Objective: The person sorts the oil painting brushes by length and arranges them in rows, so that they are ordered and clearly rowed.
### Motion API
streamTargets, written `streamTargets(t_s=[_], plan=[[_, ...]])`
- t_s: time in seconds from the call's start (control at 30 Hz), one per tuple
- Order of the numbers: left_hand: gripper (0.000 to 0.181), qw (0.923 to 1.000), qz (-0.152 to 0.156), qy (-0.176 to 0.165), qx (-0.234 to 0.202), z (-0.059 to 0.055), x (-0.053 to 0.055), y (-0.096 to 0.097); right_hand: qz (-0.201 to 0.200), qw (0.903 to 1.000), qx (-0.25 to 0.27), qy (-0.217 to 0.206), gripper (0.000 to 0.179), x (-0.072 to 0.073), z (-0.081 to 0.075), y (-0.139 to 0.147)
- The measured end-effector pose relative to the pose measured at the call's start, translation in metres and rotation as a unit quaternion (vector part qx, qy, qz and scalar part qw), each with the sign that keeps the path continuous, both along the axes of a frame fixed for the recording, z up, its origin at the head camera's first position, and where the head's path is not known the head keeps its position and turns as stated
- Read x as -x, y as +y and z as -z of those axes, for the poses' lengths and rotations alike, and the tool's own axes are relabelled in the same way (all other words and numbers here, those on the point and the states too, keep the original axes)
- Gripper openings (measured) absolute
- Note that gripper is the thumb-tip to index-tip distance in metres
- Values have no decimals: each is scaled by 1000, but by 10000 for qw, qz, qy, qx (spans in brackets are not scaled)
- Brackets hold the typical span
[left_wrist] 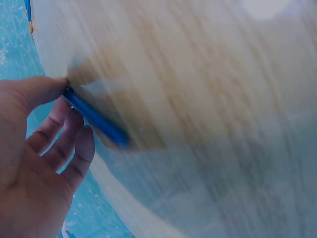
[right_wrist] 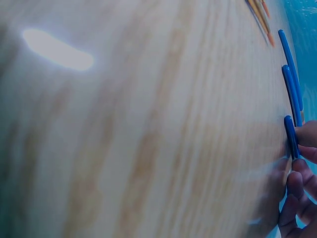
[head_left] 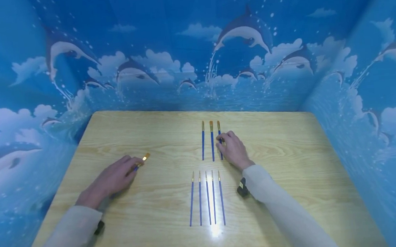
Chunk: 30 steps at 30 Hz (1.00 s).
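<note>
At the left of the table, my left hand [head_left: 115, 178] pinches a blue-handled paintbrush [head_left: 146, 157] between thumb and fingers. Its flat, tan bristles point away to the right, and the left wrist view shows the blue handle [left_wrist: 101, 119] sticking out below the grip. My right hand [head_left: 234, 148] holds the rightmost paintbrush [head_left: 218, 125] of the upper row, thumb and fingers on its blue handle [right_wrist: 291, 136]. Just left of it lie a wide flat paintbrush [head_left: 212, 140] and a narrower paintbrush [head_left: 203, 138], roughly parallel, bristles toward the far edge.
Nearer the front, several thin paintbrushes [head_left: 208, 200] lie side by side, tips pointing away. All rest on a light wood-grain table [head_left: 272, 133]. Blue dolphin-patterned sheets [head_left: 177, 43] enclose its back and sides. A bright light reflection shows near the thin brushes.
</note>
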<state>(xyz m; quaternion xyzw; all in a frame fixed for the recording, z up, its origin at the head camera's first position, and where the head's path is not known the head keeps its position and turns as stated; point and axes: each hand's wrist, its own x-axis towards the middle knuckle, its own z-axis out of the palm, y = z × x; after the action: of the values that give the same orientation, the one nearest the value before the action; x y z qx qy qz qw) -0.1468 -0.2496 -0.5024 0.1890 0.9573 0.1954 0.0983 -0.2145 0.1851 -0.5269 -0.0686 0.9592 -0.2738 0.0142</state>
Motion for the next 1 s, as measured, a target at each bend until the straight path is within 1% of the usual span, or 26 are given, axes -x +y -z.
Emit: streamTargets(t_s=[0.1, 0.23, 0.33, 0.47, 0.57, 0.67, 0.77, 0.9, 1.0], plan=[[37, 9999, 28, 86, -72, -1, 0, 0, 8, 10000, -8, -4, 35, 0, -1, 0], [36, 9994, 183, 272, -131, -1, 1, -2, 7, 10000, -10, -16, 34, 0, -1, -1], [35, 9990, 256, 332, -138, -2, 1, -3, 0, 10000, -21, -15, 34, 0, -2, -1], [33, 9995, 197, 235, -104, -2, 2, -5, 11, 10000, -26, -13, 34, 0, -1, -1], [28, 9998, 139, 145, -51, -3, 4, -7, 30, 10000, -28, -8, 33, 1, 0, -1], [22, 9998, 161, 115, -16, -3, 5, -9, 27, 10000, -31, 3, 33, 1, 0, 0], [19, 9996, 213, 189, -43, -3, 4, -9, 20, 10000, -28, 4, 33, 1, -1, 0], [20, 9992, 227, 307, -135, -2, 4, -8, 19, 10000, -21, -19, 34, 1, -2, -1], [22, 9990, 215, 347, -192, -4, 6, -4, 24, 10000, -35, -12, 33, 1, -2, 0]])
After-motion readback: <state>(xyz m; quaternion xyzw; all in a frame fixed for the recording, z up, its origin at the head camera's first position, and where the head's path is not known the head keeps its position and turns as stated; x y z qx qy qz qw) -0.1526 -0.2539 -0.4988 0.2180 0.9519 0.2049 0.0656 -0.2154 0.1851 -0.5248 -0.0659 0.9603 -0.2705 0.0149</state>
